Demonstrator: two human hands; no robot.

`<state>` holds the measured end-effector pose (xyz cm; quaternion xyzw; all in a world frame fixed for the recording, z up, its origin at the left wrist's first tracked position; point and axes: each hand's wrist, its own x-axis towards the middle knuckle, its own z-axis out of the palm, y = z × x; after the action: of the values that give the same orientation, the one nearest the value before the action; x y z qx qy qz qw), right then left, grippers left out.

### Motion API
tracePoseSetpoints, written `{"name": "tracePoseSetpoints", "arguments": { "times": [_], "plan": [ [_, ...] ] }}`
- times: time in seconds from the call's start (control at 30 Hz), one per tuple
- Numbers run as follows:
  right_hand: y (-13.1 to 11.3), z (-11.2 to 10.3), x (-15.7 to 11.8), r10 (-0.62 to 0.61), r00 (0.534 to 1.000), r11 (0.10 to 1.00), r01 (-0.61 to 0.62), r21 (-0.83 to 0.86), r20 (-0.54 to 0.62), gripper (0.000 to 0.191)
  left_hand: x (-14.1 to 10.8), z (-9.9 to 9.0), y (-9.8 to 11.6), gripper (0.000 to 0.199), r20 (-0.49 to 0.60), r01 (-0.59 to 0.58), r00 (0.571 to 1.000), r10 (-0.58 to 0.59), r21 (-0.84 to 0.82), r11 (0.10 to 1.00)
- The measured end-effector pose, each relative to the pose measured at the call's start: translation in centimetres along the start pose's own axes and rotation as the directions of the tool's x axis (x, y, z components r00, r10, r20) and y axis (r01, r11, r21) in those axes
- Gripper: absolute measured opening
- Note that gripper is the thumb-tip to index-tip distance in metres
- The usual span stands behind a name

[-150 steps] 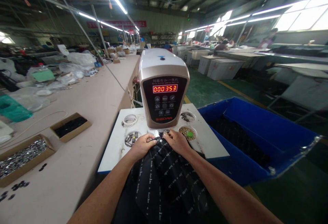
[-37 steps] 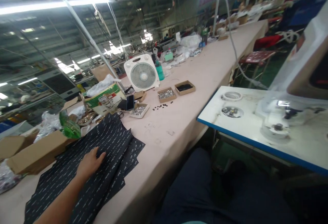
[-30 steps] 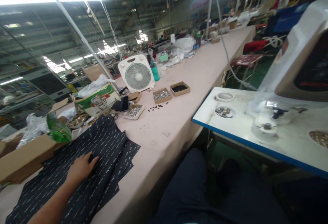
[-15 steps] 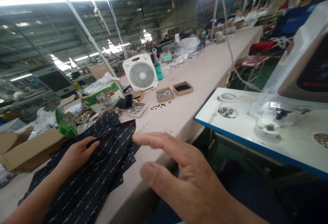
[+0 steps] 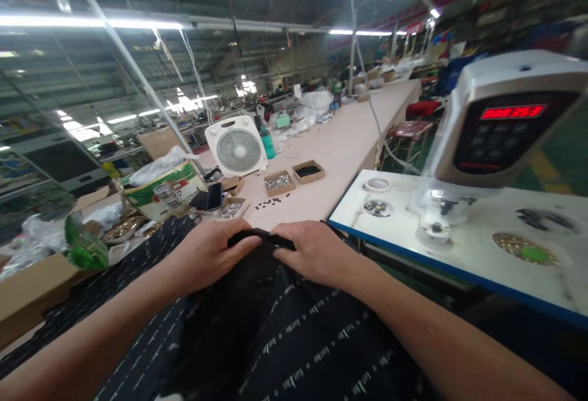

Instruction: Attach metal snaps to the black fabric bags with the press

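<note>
Dark cloth [image 5: 312,333] with rows of small white print hangs from both hands near the front edge of the table. My left hand [image 5: 209,251] pinches its dark upper edge between thumb and fingers. A short way to the right, my right hand [image 5: 316,251] grips the same edge, the folded strip stretched between the two. More of the printed fabric lies on the table at the left, under my left forearm.
A white fan [image 5: 237,146] stands on the long table [image 5: 340,138], near small boxes of metal parts [image 5: 278,184] and black pieces [image 5: 309,172]. Cartons [image 5: 37,284] sit at left. On the right is a machine [image 5: 500,119] with a red display on a white worktop [image 5: 478,217].
My right hand has gone from open in the air to gripping the cloth's edge. My left hand has lifted the cloth and moved right. The view has turned right, showing more of the machine.
</note>
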<state>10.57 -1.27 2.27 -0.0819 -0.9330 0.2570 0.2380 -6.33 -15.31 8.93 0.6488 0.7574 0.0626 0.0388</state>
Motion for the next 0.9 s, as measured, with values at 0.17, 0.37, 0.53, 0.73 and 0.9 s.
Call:
{"name": "tracePoseSetpoints", "arguments": {
  "times": [0.17, 0.37, 0.53, 0.73, 0.9],
  "plan": [
    [2.1, -2.2, -2.9, 0.065, 0.997, 0.992, -0.06, -0.109, 0.038, 0.011, 3.2, 4.2, 0.6, 0.033, 0.278, -0.079, 0.957, 0.08, -0.015, 0.997],
    [3.8, -1.6, -6.2, 0.299, 0.95, 0.939, -0.278, -0.201, 0.086, 0.059, 5.8, 6.8, 2.4, 0.015, 0.261, -0.265, 0.941, 0.215, 0.176, 0.948],
    [5.1, -1.8, -7.3, 0.219, 0.975, 0.87, -0.211, -0.445, -0.034, 0.014, 6.8, 6.8, 4.6, 0.013, 0.206, -0.36, 0.928, 0.309, 0.288, 0.887],
    [4.9, -1.2, -9.5, 0.077, 0.996, 0.858, -0.084, -0.507, -0.036, 0.019, 5.4, 9.7, 4.6, 0.01, 0.183, -0.474, 0.88, 0.438, 0.354, 0.806],
    [4.4, -0.2, -11.5, 0.231, 0.968, 0.951, -0.203, -0.232, 0.101, 0.016, 4.3, 11.7, 4.1, 0.015, 0.153, -0.523, 0.852, 0.5, 0.258, 0.812]
  ]
}}
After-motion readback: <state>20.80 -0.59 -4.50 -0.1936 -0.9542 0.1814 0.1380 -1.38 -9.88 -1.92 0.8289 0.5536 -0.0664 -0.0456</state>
